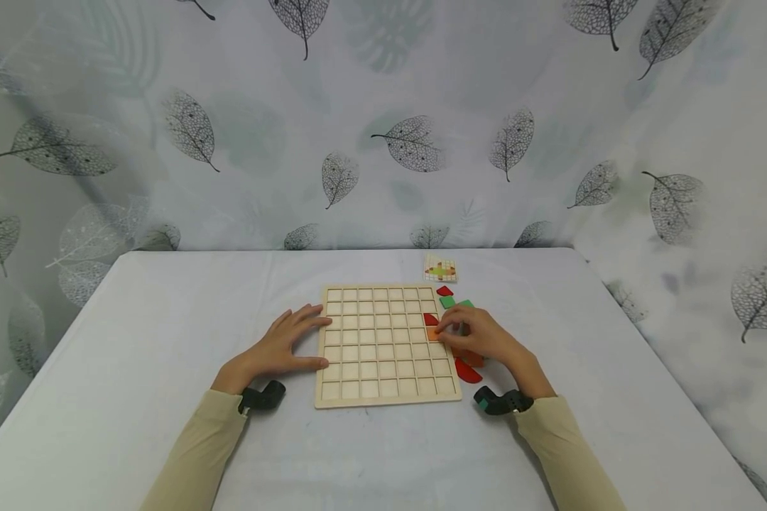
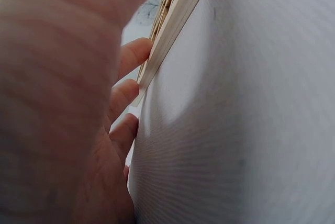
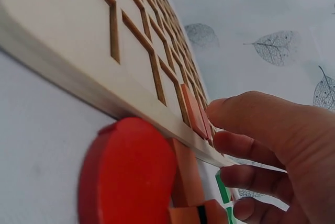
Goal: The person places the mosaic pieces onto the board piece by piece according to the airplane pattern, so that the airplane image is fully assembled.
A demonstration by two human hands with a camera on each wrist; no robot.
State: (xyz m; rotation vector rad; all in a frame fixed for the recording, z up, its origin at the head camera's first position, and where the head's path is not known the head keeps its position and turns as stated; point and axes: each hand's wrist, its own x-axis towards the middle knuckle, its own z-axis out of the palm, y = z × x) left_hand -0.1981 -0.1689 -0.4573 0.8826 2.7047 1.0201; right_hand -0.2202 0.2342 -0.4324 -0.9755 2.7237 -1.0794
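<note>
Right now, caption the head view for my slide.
Left grip touching a pale wooden gridded board, right grip at an orange square tile in its right-hand column.

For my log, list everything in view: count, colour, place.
Table: one, white, centre.
Board: one, pale wood, on table.
Red pieces: three, red, one on board, two beside.
Orange square: one, orange, board's right side.
Loose orange pieces: at least two, orange, right of board.
Green pieces: two, green, right of board.
Card: one, cream, beyond board.
Backdrop: one, grey-white, behind table.
Wrist devices: two, black, on wrists.
Sleeves: two, beige, on arms.
Left grip: one, bare, board's left edge.
Right grip: one, bare, at orange square.
</note>
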